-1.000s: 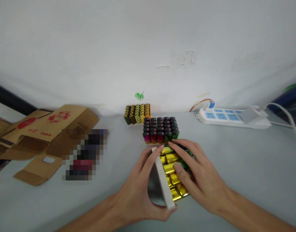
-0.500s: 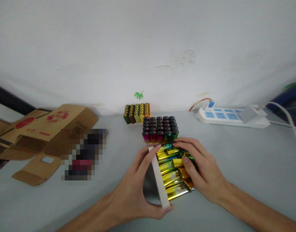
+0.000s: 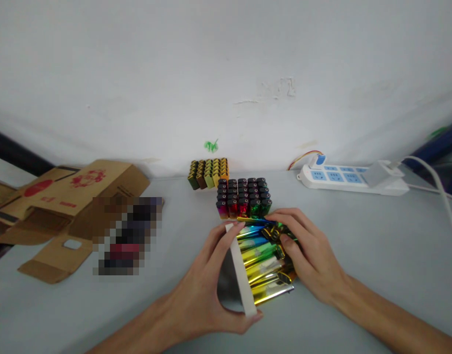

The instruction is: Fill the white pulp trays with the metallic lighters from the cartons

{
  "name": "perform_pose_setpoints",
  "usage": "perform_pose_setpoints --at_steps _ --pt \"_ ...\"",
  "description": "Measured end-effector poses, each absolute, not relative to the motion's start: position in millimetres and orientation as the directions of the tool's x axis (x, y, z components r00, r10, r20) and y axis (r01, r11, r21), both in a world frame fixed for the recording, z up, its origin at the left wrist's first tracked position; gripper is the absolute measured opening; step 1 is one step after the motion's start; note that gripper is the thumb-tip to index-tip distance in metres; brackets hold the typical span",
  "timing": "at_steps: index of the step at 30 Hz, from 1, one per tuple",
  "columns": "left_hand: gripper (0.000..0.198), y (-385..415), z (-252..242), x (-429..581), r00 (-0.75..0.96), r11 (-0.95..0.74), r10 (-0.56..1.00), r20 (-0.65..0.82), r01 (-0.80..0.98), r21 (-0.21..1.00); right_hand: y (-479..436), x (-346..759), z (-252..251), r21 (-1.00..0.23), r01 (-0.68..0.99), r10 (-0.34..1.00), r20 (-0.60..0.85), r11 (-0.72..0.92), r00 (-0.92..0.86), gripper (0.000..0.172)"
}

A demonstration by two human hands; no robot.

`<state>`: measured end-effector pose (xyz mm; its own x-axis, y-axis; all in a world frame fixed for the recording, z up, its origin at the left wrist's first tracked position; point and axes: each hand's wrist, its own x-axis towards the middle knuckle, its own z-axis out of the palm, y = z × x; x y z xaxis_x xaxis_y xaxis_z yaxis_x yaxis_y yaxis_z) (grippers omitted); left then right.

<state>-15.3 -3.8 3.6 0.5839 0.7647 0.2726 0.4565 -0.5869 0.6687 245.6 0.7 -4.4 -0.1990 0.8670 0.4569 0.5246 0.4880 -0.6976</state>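
Note:
My left hand point(image 3: 207, 290) spans a shallow white tray point(image 3: 242, 275), fingers at its far end and thumb at its near end. The tray stands tipped on its side. Shiny gold, green and blue lighters point(image 3: 265, 268) lie in a row out from it to the right. My right hand point(image 3: 310, 250) is curled over the right ends of these lighters, its thumb and fingers pressed against them. Those fingers partly hide the far lighters. Just beyond the hands, a block of upright lighters with black tops point(image 3: 243, 196) stands in rows.
Behind on the left is another block of lighters with gold tops point(image 3: 209, 173). An opened cardboard box point(image 3: 111, 182) lies at the left, beside a pixelated dark item point(image 3: 133, 241). A white power strip point(image 3: 340, 179) with plugs and a cable sits at the right by the wall.
The lighters under my right hand have shifted and turned, and more blue and green ones show. One lies crosswise at the far end. My left hand and the tray have hardly moved.

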Motion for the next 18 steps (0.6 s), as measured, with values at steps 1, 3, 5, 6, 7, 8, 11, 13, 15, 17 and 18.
perform_pose_setpoints --at_steps 1,3,5,6,7,8,11,13,15,17,18 --pt "0.132 -4.0 3.6 -15.3 0.584 -0.585 0.765 0.273 0.452 0.673 0.7 245.3 -4.3 -0.699 0.523 0.868 0.456 0.487 -0.198 0.035" --pt "0.133 -4.1 3.6 -15.2 0.583 -0.580 0.766 0.270 0.447 0.681 0.5 244.6 -3.9 -0.704 0.526 0.873 0.449 0.477 -0.191 0.033" --pt "0.133 -4.0 3.5 -14.6 0.584 -0.577 0.767 0.266 0.446 0.685 0.4 243.5 -3.5 -0.705 0.543 0.882 0.438 0.457 -0.174 0.031" --pt "0.132 -4.0 3.5 -14.3 0.584 -0.576 0.767 0.264 0.446 0.686 0.4 243.0 -3.4 -0.701 0.556 0.886 0.434 0.447 -0.165 0.031" --pt "0.132 -4.1 3.7 -13.9 0.585 -0.576 0.766 0.265 0.444 0.686 0.6 242.6 -3.3 -0.695 0.572 0.889 0.429 0.436 -0.156 0.031" --pt "0.132 -4.2 3.8 -13.5 0.586 -0.576 0.766 0.264 0.443 0.687 0.9 242.4 -3.1 -0.688 0.587 0.892 0.426 0.426 -0.148 0.032" --pt "0.132 -4.5 4.2 -12.9 0.581 -0.570 0.770 0.262 0.445 0.690 2.8 242.9 -2.3 -0.674 0.615 0.896 0.424 0.409 -0.131 0.031" --pt "0.133 -4.4 3.8 -13.2 0.580 -0.566 0.773 0.256 0.449 0.692 4.4 243.6 -1.5 -0.670 0.618 0.893 0.433 0.411 -0.124 0.030" --pt "0.134 -4.1 3.0 -13.6 0.583 -0.565 0.772 0.253 0.447 0.694 5.4 243.9 -0.5 -0.665 0.616 0.887 0.444 0.423 -0.130 0.029" --pt "0.134 -4.1 2.1 -13.6 0.584 -0.564 0.771 0.253 0.444 0.696 4.9 242.9 0.8 -0.657 0.611 0.879 0.454 0.442 -0.147 0.029" --pt "0.134 -4.2 1.9 -13.3 0.582 -0.565 0.772 0.256 0.442 0.697 4.0 241.7 1.7 -0.650 0.608 0.872 0.462 0.455 -0.160 0.029"
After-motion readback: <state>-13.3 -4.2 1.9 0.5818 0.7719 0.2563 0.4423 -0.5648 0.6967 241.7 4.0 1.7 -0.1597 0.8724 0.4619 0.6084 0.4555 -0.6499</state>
